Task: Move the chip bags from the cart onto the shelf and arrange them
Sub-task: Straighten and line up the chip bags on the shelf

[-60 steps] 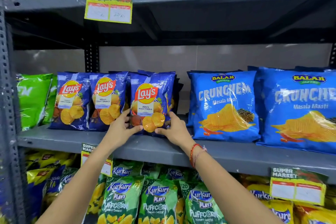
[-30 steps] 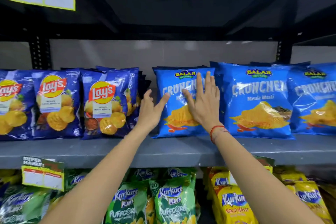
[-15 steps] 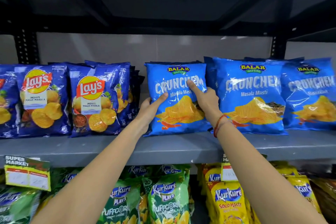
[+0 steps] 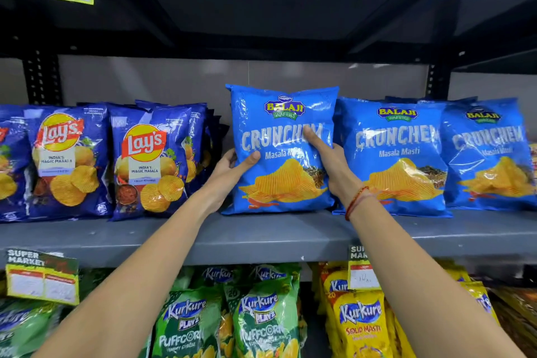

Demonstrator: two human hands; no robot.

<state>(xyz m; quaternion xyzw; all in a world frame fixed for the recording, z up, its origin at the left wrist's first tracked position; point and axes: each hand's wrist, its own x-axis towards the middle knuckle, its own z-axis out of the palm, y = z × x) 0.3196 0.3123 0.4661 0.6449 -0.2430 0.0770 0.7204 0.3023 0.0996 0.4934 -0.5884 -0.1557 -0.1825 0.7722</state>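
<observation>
Both hands, left [image 4: 232, 167] and right [image 4: 331, 164], grip the Crunchem bag [image 4: 283, 151] upright on the shelf [image 4: 261, 237]; rows mostly filled, cart unseen, remainder unclear

Both forearms are reaching forward and upward; left hand [image 4: 232, 167] and right hand [image 4: 331, 164] are clasping inward, thumbs lying frontward, a red thread circling the right wrist

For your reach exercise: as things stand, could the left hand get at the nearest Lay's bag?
Probably yes. The Lay's bag stands at the shelf front just left of the left hand, nothing between them. But that hand now grips the Crunchem bag and would have to let go first.
</observation>
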